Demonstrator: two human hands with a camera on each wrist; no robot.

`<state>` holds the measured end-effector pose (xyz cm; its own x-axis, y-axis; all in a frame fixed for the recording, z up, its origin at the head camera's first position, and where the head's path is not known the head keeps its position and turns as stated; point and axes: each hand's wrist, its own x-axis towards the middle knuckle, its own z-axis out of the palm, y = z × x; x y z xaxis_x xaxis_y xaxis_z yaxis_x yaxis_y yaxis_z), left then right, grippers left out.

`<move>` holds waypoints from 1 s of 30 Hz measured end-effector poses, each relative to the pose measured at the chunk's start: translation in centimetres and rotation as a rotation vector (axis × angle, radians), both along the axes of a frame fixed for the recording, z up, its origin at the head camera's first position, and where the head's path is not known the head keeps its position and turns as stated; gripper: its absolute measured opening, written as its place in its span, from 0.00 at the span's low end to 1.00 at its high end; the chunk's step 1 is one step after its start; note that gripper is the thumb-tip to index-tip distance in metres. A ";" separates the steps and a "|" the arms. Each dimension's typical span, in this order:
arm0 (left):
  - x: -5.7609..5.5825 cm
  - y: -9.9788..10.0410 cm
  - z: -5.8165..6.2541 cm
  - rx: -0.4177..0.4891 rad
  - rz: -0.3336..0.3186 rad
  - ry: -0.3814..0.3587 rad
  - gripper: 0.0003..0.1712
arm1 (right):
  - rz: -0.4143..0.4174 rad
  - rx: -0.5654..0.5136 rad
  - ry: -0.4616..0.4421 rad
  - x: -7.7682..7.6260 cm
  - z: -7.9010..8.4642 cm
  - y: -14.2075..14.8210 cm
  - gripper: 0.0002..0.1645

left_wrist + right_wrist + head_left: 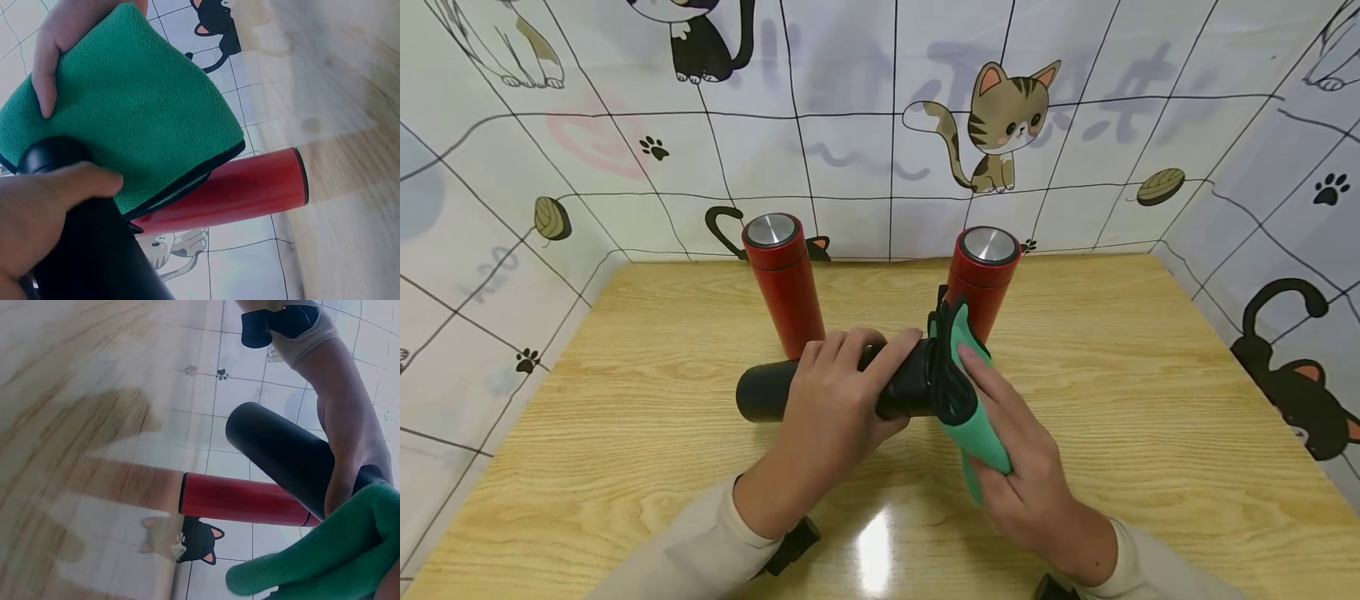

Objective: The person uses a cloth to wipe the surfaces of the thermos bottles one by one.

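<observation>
A black thermos flask point(765, 392) lies nearly level above the table, tipped on its side. My left hand point(831, 408) grips it round the middle, thumb and fingers wrapped over the body. In my right hand point(1030, 467) is a green cloth point(988, 442) with black edging, folded against the flask's right end. That end is largely hidden by the cloth in the head view; in the left wrist view the flask's black top point(55, 153) shows against the cloth point(144, 106).
Two red thermos flasks with silver-topped lids stand upright at the back, one on the left point(787, 292) and one on the right point(985, 279). The wooden table point(625, 433) meets a cat-patterned curtain point(850, 150) behind and at both sides.
</observation>
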<state>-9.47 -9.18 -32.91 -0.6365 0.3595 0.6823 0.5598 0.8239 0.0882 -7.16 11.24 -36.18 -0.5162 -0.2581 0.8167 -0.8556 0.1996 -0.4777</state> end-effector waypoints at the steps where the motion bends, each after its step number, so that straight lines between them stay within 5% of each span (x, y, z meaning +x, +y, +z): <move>1: 0.0 0.0 0.0 0.006 -0.005 -0.004 0.42 | 0.014 -0.017 -0.036 0.1 0.0 0.1 0.36; 6: 0.2 0.1 0.1 0.111 -0.042 -0.036 0.44 | 0.047 -0.129 -0.263 0.7 -0.3 0.5 0.37; 9: 0.3 0.1 0.2 0.212 -0.101 -0.078 0.45 | 0.025 -0.135 -0.313 0.9 -0.5 0.6 0.35; 13: 0.2 0.0 0.5 0.384 -0.266 -0.157 0.47 | 0.026 -0.077 -0.328 0.9 -0.7 0.5 0.31; 20: 0.3 -0.3 1.1 0.727 -0.559 -0.274 0.45 | 0.170 0.021 -0.520 0.7 -0.6 0.4 0.28; 25: 0.3 -0.9 1.5 0.923 -0.601 -0.296 0.44 | 0.136 0.021 -0.713 0.3 -0.5 0.4 0.25; 30: 0.0 -1.4 1.4 1.073 -0.604 -0.277 0.39 | 0.089 -0.090 -1.027 -0.8 -0.1 0.6 0.25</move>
<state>-9.47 -10.57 -31.53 -0.7324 -0.0082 0.6808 0.6770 -0.1150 0.7270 -8.01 11.83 -36.27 -0.9571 -0.2895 0.0120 -0.0375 0.0825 -0.9959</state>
